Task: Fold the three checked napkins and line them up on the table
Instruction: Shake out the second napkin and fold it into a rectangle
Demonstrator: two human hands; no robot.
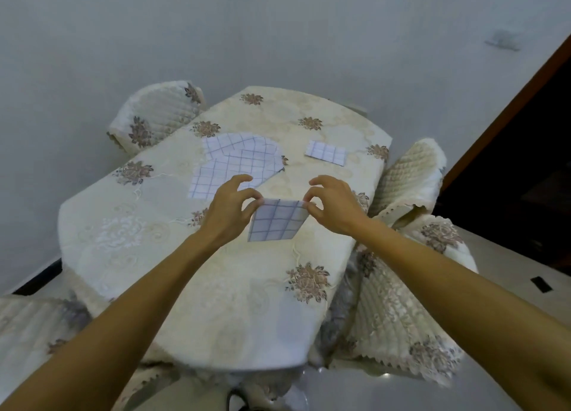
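The person holds a small folded napkin (276, 220) up over the middle of the table (148, 234), the left hand (230, 205) pinching its far left corner and the right hand (332, 205) pinching its far right corner, so the cloth hangs down and toward the person from the two grips. It looks thin, light and limp: it will likely sag or fall open wherever it is not held, so the corners and the folded edge seem the best places to take it, with both layers caught together. At the far right of the table a second napkin (326, 152) lies flat and folded small. To the far left of the hands a third napkin (234, 163) lies spread, only partly folded and rumpled. Covered chairs (157, 117) stand around the table.
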